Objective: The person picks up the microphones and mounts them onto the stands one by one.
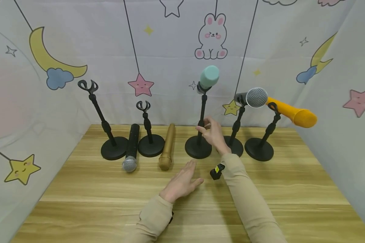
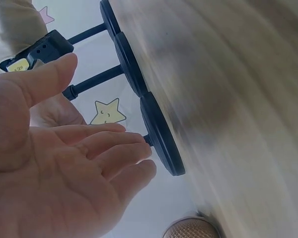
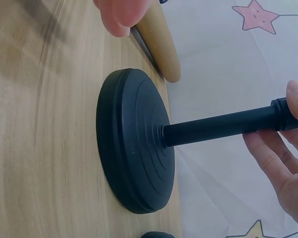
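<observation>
In the head view my right hand [image 1: 214, 136] is at the pole of a black microphone stand [image 1: 198, 147], thumb on one side and fingers on the other. The right wrist view shows the thumb and fingers holding the pole near its collar [image 3: 283, 115]. A mint-green-headed microphone [image 1: 209, 77] sits in that stand's clip. My left hand [image 1: 180, 182] is over the table in front of the stand, its fingers extended and holding nothing. The left wrist view shows its palm [image 2: 64, 183] near the stand bases.
Right of it, two stands hold a silver-headed microphone [image 1: 257, 97] and an orange microphone [image 1: 304, 117]. On the left, a tall stand [image 1: 114, 148] and a short stand [image 1: 151, 145] have bare clips. A black microphone [image 1: 133, 141] and a gold microphone [image 1: 168, 145] lie on the wooden table [image 1: 109, 202].
</observation>
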`<state>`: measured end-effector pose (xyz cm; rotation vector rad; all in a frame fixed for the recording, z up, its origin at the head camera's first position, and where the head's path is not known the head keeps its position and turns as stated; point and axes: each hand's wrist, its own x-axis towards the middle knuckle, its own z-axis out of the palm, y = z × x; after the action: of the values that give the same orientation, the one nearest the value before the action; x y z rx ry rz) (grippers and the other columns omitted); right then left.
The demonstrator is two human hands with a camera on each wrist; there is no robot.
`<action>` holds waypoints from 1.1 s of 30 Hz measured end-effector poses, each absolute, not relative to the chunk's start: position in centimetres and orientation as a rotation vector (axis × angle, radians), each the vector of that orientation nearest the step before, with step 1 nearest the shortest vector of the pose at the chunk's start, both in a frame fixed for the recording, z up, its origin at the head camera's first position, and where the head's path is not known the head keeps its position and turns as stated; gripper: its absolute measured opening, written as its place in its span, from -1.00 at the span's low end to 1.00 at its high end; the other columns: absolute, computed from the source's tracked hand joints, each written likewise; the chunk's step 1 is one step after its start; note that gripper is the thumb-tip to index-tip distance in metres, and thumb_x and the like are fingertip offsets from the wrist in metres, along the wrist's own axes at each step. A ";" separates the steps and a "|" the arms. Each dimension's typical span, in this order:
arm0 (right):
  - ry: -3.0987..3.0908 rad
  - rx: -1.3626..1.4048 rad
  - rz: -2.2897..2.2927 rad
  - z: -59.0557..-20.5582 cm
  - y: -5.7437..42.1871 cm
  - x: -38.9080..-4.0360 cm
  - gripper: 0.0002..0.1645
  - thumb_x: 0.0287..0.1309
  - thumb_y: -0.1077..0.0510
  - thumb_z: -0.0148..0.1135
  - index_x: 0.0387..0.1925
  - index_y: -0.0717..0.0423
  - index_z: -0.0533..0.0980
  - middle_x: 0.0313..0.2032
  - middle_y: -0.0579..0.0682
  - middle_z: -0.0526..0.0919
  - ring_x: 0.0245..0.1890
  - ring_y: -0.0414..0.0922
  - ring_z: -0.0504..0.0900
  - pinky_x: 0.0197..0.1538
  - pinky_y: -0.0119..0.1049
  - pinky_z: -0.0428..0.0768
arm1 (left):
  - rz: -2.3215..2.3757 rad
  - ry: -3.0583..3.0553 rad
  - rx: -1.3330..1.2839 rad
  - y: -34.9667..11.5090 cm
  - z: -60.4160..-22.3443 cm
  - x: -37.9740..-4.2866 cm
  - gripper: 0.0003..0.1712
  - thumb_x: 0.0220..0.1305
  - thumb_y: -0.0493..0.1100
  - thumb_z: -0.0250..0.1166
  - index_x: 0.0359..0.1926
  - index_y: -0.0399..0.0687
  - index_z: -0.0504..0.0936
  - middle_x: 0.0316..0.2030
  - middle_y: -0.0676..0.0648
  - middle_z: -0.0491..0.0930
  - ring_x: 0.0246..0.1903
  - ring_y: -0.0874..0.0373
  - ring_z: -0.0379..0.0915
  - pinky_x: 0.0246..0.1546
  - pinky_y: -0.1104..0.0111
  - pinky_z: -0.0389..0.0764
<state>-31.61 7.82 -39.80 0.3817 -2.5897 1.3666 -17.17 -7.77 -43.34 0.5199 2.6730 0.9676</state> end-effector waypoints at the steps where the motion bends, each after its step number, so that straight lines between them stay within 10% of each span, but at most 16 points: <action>1: -2.588 0.381 1.368 -39.8 7.8 -31.6 -0.64 0.33 0.10 0.33 0.00 0.25 0.50 -0.05 0.25 0.64 0.01 0.18 0.70 -0.06 0.06 0.70 | 0.967 2.673 0.519 -7.8 -43.4 -17.2 -0.14 0.51 0.01 0.16 0.54 -0.39 0.01 0.56 -0.34 -0.01 0.58 -0.19 -0.08 0.53 -0.05 0.12; 33: -2.565 0.414 1.496 -40.6 9.4 -29.4 -0.38 0.36 0.10 0.29 0.37 0.18 0.38 0.22 0.27 0.58 0.12 0.24 0.66 0.10 0.11 0.65 | 1.003 2.652 0.505 -7.8 -43.5 -17.1 -0.15 0.50 0.02 0.16 0.54 -0.37 0.04 0.56 -0.35 0.00 0.57 -0.23 -0.07 0.51 -0.13 0.11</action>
<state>-29.40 9.39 -40.62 0.4135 -2.5653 1.4958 -17.05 -7.76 -43.54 0.5053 2.6518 1.0031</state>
